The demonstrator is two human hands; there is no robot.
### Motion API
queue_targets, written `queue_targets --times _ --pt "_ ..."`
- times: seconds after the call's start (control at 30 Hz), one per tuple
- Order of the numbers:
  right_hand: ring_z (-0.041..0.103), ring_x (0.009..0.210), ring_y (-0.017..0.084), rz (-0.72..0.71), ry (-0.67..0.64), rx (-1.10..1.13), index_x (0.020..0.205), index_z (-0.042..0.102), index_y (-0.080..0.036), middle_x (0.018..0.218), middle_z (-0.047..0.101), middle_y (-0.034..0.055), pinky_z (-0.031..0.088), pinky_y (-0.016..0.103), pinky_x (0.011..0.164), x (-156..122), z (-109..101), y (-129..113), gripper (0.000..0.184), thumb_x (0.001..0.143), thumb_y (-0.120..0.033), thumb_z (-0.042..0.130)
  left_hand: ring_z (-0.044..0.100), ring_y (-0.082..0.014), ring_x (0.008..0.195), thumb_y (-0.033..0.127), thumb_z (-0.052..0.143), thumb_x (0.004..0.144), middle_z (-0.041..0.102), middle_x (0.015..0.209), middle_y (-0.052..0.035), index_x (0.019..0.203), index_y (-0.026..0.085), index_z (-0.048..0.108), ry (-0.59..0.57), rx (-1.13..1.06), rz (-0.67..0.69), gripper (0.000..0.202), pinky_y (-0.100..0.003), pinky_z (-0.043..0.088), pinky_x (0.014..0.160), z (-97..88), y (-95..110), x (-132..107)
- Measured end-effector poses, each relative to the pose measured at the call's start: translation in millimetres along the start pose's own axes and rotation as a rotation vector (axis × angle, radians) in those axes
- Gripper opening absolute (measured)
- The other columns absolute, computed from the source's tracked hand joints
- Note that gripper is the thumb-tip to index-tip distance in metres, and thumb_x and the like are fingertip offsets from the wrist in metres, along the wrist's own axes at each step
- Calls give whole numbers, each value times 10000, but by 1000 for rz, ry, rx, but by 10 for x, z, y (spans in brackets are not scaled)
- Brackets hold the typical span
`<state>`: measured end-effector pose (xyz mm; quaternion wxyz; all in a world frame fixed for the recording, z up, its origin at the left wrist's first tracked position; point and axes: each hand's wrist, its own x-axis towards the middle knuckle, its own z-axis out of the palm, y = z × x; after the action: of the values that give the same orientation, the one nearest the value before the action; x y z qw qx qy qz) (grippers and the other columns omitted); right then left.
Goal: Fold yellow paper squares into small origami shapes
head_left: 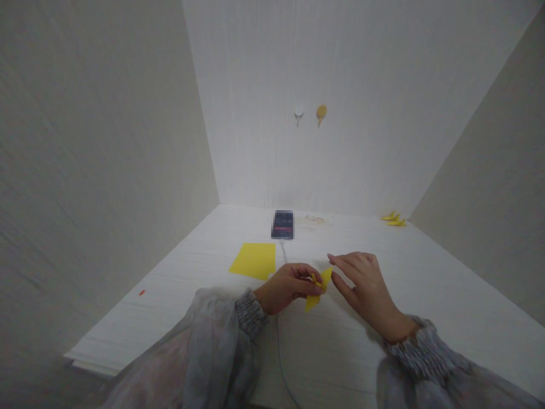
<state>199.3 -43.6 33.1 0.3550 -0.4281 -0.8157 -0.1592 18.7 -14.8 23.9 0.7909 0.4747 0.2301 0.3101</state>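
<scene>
My left hand (292, 286) pinches a small folded yellow paper piece (320, 287) between thumb and fingers, just above the white table (426, 284). My right hand (361, 284) is right beside it, fingers stretched out and together, fingertips close to the paper's upper right edge; it holds nothing that I can see. Both wrists wear grey gathered sleeves.
A flat yellow paper sheet (254, 261) lies on the table left of my hands. A phone (283, 224) with a white cable (281, 341) stands behind it. Several folded yellow pieces (394, 219) sit in the far right corner. Two hooks (310, 113) hang on the back wall. Walls close in left and right.
</scene>
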Motion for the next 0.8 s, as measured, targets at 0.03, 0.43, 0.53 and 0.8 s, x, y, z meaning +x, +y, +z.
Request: queue_targets --times 0.03,0.43,0.53,0.8 --pt "501 777 178 -11 -5 -13 1006 553 -180 840 624 56 297 363 728 2 -7 0 241 770 -193 510 534 -76 522 155 714 485 603 634 -13 705 110 565 -1 -1 2 270 -211 379 554 -4 -3 1" --pt "487 595 137 165 -43 176 621 602 -179 549 559 1 288 308 633 21 -22 -119 195 771 -203 480 542 -79 535 156 706 505 613 647 -19 723 114 568 -44 8 6 261 -210 382 555 -7 -12 6" --pt "486 571 133 256 -92 235 550 579 -177 520 539 -3 302 297 614 23 7 -132 262 778 -227 461 540 -77 532 143 702 511 612 638 -17 719 112 570 -44 7 10 249 -205 382 549 -13 -19 15" --pt "520 815 200 285 -105 413 889 597 -213 828 617 46 351 368 749 5 59 -25 224 682 -180 520 528 -69 544 142 697 527 591 658 -6 713 116 559 -21 -16 45 233 -209 385 569 -30 -16 24"
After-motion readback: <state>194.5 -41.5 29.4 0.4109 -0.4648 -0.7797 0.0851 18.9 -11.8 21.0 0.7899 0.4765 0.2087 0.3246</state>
